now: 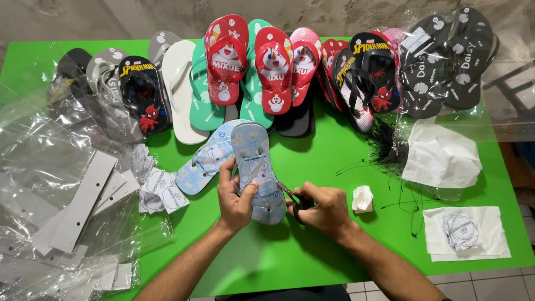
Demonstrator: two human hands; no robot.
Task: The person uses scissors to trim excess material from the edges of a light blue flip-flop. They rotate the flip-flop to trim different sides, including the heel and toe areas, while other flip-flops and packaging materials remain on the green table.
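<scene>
A: What are the fingers doing?

B: The left hand (237, 198) pinches a pale blue flip-flop (257, 170) by its edge, thumb across the sole, holding it tilted over the green table (312, 251). The right hand (320, 209) is closed round small scissors (291, 198), the blades touching the sandal's side.

A: And around them?

B: Its pale blue mate (207, 159) lies just beside it. Round paper tags (161, 192) sit left of the hands, cardboard strips (83, 200) and clear plastic bags (39, 167) further out.

A: How far along does it look?

B: Early, I'd judge. Only this pair is out front; the row of flip-flops (245, 72) behind looks untouched, and the black pairs (446, 61) at far right are in plastic.
</scene>
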